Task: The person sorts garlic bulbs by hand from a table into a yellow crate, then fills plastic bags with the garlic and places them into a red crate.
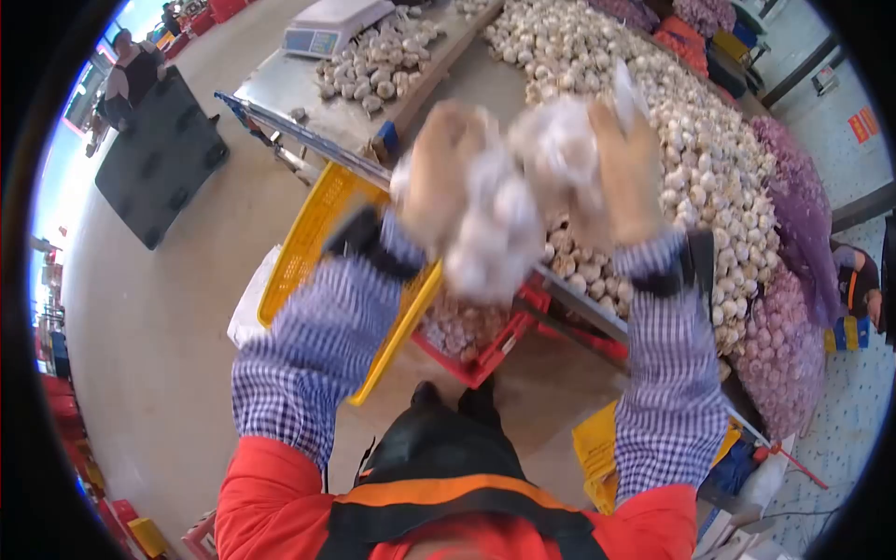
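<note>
My left hand (441, 173) is closed around a whitish, see-through bag of garlic (495, 229), which hangs below and to the right of it. Close by, my right hand (627, 173) grips a second whitish bag of garlic (558, 135) at its left side. Both hands and bags are smeared by motion, so the exact finger positions are hard to make out. Beneath and beyond them, loose garlic bulbs (695, 187) are heaped on a metal-edged table (495, 89).
A white scale (336, 23) stands beside a smaller garlic pile (378, 61). Below the table edge are a yellow crate (303, 238) and a red crate (481, 369) holding garlic. Purple net sacks (784, 345) line the right. Another person (135, 75) stands at upper left behind a dark board (163, 154).
</note>
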Available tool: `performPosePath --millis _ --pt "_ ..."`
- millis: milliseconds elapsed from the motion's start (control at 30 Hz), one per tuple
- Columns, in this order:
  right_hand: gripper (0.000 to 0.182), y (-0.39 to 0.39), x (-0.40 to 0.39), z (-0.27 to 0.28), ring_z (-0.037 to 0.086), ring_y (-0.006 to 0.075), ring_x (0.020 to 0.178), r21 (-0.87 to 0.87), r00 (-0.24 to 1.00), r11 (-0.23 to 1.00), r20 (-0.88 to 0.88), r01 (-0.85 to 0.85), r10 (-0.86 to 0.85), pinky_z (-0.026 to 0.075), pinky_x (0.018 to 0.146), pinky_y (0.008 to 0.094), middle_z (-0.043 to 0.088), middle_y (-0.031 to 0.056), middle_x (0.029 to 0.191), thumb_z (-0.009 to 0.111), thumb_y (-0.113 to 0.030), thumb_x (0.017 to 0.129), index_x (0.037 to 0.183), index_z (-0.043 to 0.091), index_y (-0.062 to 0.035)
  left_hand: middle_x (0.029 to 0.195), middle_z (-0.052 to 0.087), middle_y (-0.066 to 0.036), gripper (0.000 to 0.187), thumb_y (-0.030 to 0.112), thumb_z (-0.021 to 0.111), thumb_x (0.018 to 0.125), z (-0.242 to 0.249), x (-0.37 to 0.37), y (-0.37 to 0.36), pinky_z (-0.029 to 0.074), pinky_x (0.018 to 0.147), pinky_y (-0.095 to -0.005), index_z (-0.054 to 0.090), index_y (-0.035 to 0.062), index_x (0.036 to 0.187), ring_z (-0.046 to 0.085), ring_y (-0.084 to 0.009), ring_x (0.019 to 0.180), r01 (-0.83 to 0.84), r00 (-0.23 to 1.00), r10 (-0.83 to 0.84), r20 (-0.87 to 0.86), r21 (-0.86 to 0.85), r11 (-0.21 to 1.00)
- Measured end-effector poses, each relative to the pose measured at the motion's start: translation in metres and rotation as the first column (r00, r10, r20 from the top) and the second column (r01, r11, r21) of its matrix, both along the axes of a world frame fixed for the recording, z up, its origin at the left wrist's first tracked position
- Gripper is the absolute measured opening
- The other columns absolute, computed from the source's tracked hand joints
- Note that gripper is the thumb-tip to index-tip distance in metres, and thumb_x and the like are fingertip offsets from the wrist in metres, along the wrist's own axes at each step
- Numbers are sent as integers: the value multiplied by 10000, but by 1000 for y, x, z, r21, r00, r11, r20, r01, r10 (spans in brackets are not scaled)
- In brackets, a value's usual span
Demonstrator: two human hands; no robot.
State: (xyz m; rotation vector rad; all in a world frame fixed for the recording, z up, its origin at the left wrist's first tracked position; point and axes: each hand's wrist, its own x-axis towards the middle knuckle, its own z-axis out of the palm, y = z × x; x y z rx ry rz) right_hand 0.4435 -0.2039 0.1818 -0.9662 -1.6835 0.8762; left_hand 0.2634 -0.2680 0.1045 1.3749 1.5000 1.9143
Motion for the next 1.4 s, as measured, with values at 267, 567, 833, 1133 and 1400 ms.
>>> performPosePath --millis 267,567,833,1133,1400 --pt "356 66 6 -135 635 390 981 -39 761 998 645 -45 60 497 797 437 660 224 1023 594 -290 915 1100 585 14 1002 674 -151 379 307 592 902 -95 -32 53 511 842 -381 557 55 1182 648 -314 967 -47 864 -299 -405 -656 753" --pt "475 -190 79 -278 652 279 851 -517 860 829 305 -212 410 522 749 377 665 131 1021 679 -142 850 1299 530 -91 1050 640 -140 196 30 632 882 -149 30 -154 497 858 -330 612 -1 1074 621 -239 997 -239 846 49 -530 -295 925" --pt "1077 -192 68 -646 414 379 1317 -457 519 884 734 -98 437 425 1023 447 360 255 1462 829 -341 661 1516 213 -118 1176 633 -205 717 394 707 816 -512 136 -261 477 921 -348 456 -31 1336 609 -318 1099 259 927 184 326 -913 315" --pt "1120 -123 36 -805 296 467 1362 -231 94 973 969 13 229 393 1052 510 180 243 1530 828 -428 627 1527 174 -297 1540 262 -167 727 567 669 719 -669 92 -126 191 1057 -689 489 329 1381 260 -390 1405 -520 666 -279 -692 -699 491" --pt "507 -103 40 -773 577 311 1138 -477 142 874 875 96 462 481 946 448 603 151 1202 678 -402 769 1206 545 -183 1251 545 -69 353 343 630 764 -673 73 -108 382 996 -483 664 255 1104 454 -319 1235 -338 566 -681 -466 -884 324"
